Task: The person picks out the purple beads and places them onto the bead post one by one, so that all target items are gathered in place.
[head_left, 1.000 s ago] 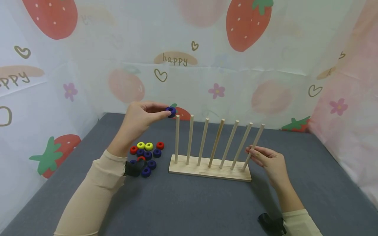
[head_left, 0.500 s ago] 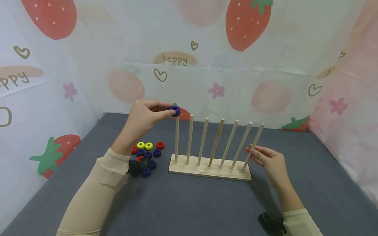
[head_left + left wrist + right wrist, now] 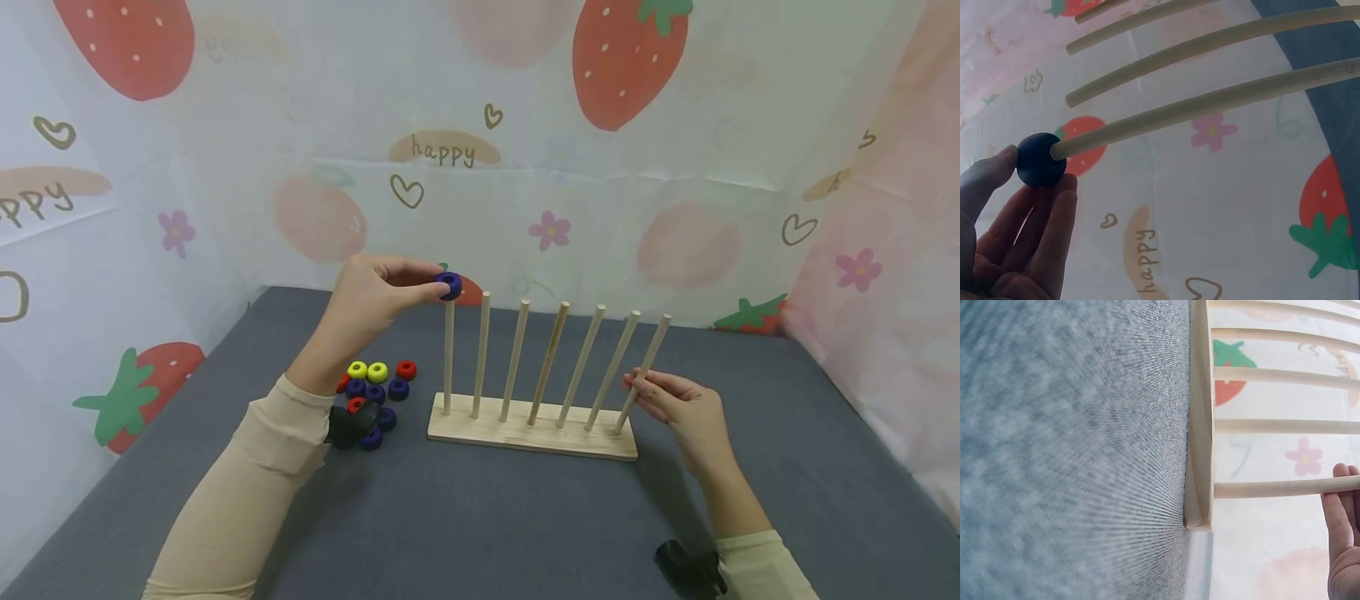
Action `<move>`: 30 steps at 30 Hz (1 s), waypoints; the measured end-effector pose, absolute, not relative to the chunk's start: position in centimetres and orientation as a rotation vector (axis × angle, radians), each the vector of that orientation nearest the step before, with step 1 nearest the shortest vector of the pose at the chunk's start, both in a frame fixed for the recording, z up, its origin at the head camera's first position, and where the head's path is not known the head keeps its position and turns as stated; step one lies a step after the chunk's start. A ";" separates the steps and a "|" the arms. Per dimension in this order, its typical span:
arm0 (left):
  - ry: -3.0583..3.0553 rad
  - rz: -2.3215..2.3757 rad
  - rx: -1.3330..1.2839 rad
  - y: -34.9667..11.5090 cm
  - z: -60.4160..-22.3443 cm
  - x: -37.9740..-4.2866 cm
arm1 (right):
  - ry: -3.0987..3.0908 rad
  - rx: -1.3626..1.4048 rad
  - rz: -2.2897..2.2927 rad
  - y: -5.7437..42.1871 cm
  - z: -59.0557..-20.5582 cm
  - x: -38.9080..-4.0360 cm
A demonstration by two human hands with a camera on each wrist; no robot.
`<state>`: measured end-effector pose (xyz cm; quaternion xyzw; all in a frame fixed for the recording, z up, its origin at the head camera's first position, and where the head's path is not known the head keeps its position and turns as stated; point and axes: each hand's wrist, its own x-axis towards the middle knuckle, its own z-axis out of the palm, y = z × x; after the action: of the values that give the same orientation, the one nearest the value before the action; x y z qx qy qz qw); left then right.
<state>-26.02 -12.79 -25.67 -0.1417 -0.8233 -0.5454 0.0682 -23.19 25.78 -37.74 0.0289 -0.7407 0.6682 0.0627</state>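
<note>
My left hand (image 3: 375, 292) pinches a dark blue ring bead (image 3: 449, 286) between thumb and fingers, right at the top of the leftmost peg (image 3: 448, 358). In the left wrist view the blue bead (image 3: 1040, 160) meets the peg's end, its hole facing the peg. A wooden rack (image 3: 532, 437) with a row of upright pegs stands on the table. With thumb and fingers my right hand (image 3: 686, 412) grips the rightmost peg (image 3: 648, 367) at about mid-height. The right wrist view shows the fingers of that hand (image 3: 1344, 544) at the same peg (image 3: 1272, 489).
Left of the rack lies a loose group of beads: yellow beads (image 3: 377, 372), red beads (image 3: 406, 369) and several blue beads (image 3: 398, 388). My left wrist strap (image 3: 352, 425) overlaps some of them. A strawberry-print curtain (image 3: 600, 167) surrounds the grey table (image 3: 480, 517).
My left hand has moved a little to the right with the blue bead, from beside the leftmost peg to over its tip. The right hand has stayed on its peg.
</note>
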 end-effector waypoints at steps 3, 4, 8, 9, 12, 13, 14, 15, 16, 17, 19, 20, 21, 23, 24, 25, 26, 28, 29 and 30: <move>-2.489 -1.637 -0.422 -12.7 -25.7 -26.0 | -2.242 0.088 2.012 25.8 -37.8 -23.2; -2.491 -1.633 -0.422 -12.7 -25.7 -26.1 | -2.238 0.088 2.015 25.8 -37.8 -23.2; -2.490 -1.632 -0.424 -12.6 -25.7 -26.1 | -2.228 0.097 2.020 25.9 -37.8 -23.2; -2.488 -1.634 -0.426 -12.6 -25.8 -26.1 | -2.224 0.100 2.025 25.9 -37.8 -23.2; -2.482 -1.641 -0.434 -12.6 -25.8 -26.1 | -2.218 0.108 2.033 25.9 -37.8 -23.2; -2.480 -1.641 -0.438 -12.6 -25.9 -26.1 | -2.218 0.110 2.034 25.9 -37.8 -23.2; -2.478 -1.640 -0.442 -12.6 -25.9 -26.1 | -2.219 0.111 2.032 25.9 -37.8 -23.2; -2.478 -1.638 -0.444 -12.6 -25.9 -26.1 | -2.221 0.112 2.030 25.9 -37.8 -23.2; -2.477 -1.636 -0.445 -12.6 -25.9 -26.1 | -2.221 0.112 2.030 25.9 -37.8 -23.3; -2.478 -1.634 -0.447 -12.6 -26.0 -26.1 | -2.223 0.112 2.029 25.8 -37.8 -23.3; -2.481 -1.632 -0.447 -12.7 -26.0 -26.1 | -2.224 0.110 2.029 25.8 -37.8 -23.3; -2.484 -1.630 -0.444 -12.7 -26.0 -26.1 | -2.224 0.107 2.030 25.8 -37.8 -23.3; -2.487 -1.629 -0.443 -12.7 -26.1 -26.1 | -2.224 0.106 2.031 25.8 -37.8 -23.3; -2.490 -1.630 -0.444 -12.7 -26.1 -26.0 | -2.225 0.102 2.030 25.8 -37.8 -23.3; -2.491 -1.628 -0.444 -12.8 -26.1 -26.0 | -2.225 0.101 2.031 25.8 -37.7 -23.3; -2.491 -1.630 -0.442 -12.8 -26.1 -26.0 | -2.227 0.098 2.029 25.8 -37.7 -23.2; -2.494 -1.626 -0.439 -12.8 -26.1 -25.9 | -2.226 0.097 2.030 25.8 -37.7 -23.2; -2.492 -1.634 -0.425 -12.9 -26.2 -25.8 | -2.228 0.094 2.028 25.8 -37.7 -23.2; -2.494 -1.637 -0.415 -12.9 -26.2 -25.8 | -2.229 0.093 2.028 25.7 -37.7 -23.2; -2.497 -1.636 -0.403 -13.0 -26.3 -25.7 | -2.231 0.092 2.026 25.7 -37.7 -23.2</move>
<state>-25.69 -13.00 -26.28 -0.1336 -0.8271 -0.5421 0.0647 -23.23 25.75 -37.70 0.0305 -0.7385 0.6706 0.0635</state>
